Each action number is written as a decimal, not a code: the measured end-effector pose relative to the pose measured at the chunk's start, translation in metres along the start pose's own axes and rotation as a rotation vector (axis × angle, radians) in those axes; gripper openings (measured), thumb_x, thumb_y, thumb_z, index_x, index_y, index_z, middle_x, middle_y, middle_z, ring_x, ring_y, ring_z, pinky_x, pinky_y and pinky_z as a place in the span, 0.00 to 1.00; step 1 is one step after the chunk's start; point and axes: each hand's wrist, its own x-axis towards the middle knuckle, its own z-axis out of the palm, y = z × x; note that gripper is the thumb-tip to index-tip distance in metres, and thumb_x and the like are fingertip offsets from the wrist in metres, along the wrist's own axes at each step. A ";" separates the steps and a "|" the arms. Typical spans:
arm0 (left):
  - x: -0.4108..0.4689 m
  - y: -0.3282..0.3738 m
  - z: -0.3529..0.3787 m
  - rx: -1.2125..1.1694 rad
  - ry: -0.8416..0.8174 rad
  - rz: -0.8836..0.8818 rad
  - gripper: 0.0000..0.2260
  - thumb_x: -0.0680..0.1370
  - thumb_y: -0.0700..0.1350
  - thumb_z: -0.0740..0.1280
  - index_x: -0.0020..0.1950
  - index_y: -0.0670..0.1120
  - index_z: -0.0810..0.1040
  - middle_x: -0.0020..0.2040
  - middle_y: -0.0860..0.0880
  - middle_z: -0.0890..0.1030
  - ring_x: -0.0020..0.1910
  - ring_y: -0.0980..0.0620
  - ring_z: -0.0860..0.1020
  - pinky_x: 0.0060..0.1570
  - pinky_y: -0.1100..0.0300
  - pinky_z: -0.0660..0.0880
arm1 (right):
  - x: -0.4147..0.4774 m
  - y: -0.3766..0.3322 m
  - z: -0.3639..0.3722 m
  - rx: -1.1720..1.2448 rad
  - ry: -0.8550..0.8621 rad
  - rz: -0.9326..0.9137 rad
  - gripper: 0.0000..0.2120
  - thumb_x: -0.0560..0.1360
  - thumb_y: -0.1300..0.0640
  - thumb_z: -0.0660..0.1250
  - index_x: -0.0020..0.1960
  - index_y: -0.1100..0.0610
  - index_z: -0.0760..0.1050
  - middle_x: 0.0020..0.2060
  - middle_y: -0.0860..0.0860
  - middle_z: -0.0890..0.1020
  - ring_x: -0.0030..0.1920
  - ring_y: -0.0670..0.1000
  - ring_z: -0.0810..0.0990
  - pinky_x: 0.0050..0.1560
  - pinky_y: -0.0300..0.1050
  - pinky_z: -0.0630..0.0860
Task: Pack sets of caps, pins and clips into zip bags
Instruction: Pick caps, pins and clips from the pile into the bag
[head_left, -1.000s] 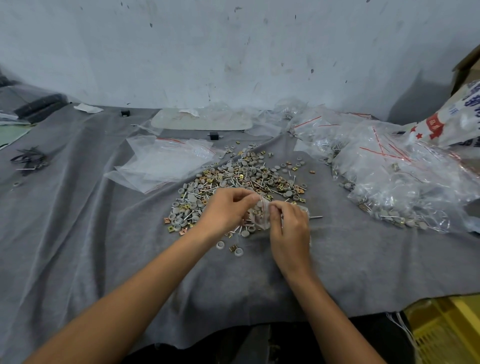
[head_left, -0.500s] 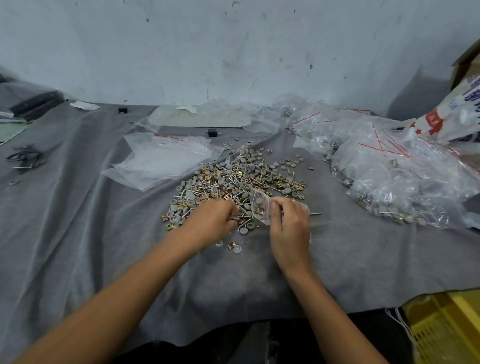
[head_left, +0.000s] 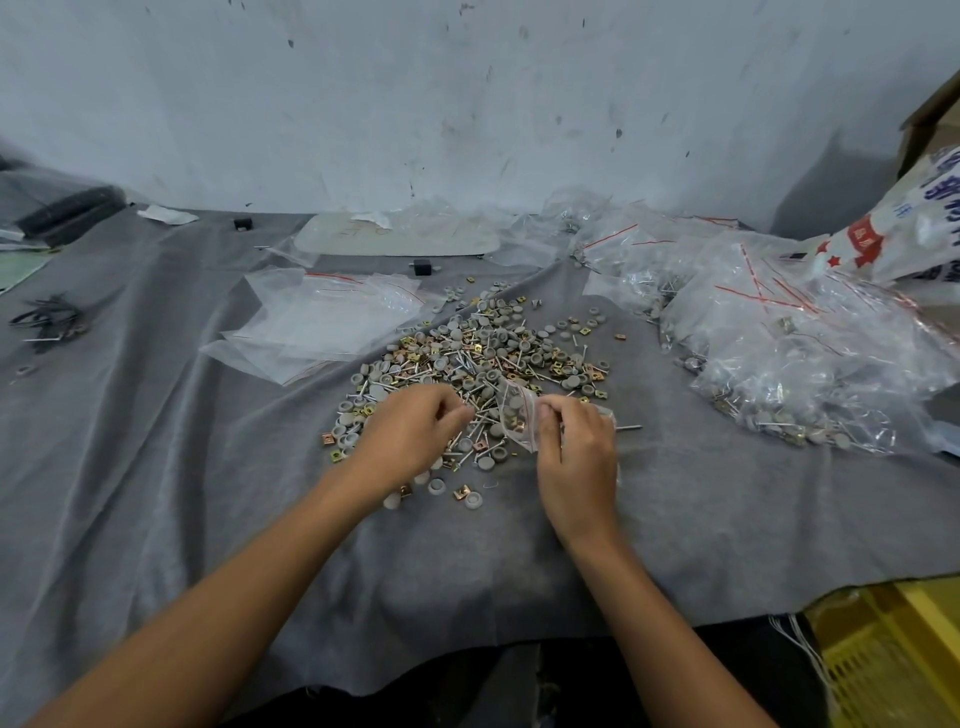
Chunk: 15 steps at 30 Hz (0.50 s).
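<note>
A loose pile of grey caps, metal pins and brass clips lies on the grey cloth mid-table. My right hand grips a small clear zip bag at the pile's near edge; the bag stands tilted with a few caps and clips inside. My left hand rests on the pile's near left side, fingers curled down among the pins. I cannot tell whether it holds a part. A stack of empty zip bags lies left of the pile.
A heap of filled zip bags covers the right side. A printed white sack stands far right, a yellow crate sits below the table edge. Flat white plastic lies at the back; dark metal bits lie far left.
My left hand left the bag's mouth, dropped to the pile on the left, then shifted slightly up over the pins. My right hand kept the bag in place.
</note>
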 end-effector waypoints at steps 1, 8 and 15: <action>0.001 0.003 -0.003 -0.070 0.013 -0.009 0.10 0.81 0.56 0.66 0.44 0.53 0.78 0.40 0.54 0.82 0.39 0.56 0.79 0.39 0.57 0.75 | 0.000 0.000 0.000 0.000 0.000 0.000 0.08 0.84 0.56 0.63 0.55 0.56 0.80 0.49 0.50 0.82 0.51 0.52 0.74 0.49 0.40 0.63; 0.004 0.034 -0.007 -0.382 -0.065 0.023 0.06 0.79 0.51 0.71 0.46 0.50 0.84 0.30 0.59 0.79 0.27 0.64 0.73 0.30 0.68 0.67 | 0.000 -0.001 0.000 0.001 -0.014 0.004 0.09 0.84 0.55 0.62 0.55 0.56 0.80 0.49 0.51 0.82 0.51 0.52 0.74 0.50 0.45 0.67; -0.004 0.031 -0.007 -0.041 -0.093 0.008 0.05 0.80 0.49 0.69 0.53 0.50 0.83 0.45 0.54 0.84 0.45 0.55 0.81 0.46 0.58 0.76 | 0.000 0.001 0.000 0.000 -0.006 0.011 0.09 0.84 0.56 0.62 0.55 0.56 0.80 0.49 0.50 0.82 0.51 0.53 0.75 0.52 0.45 0.67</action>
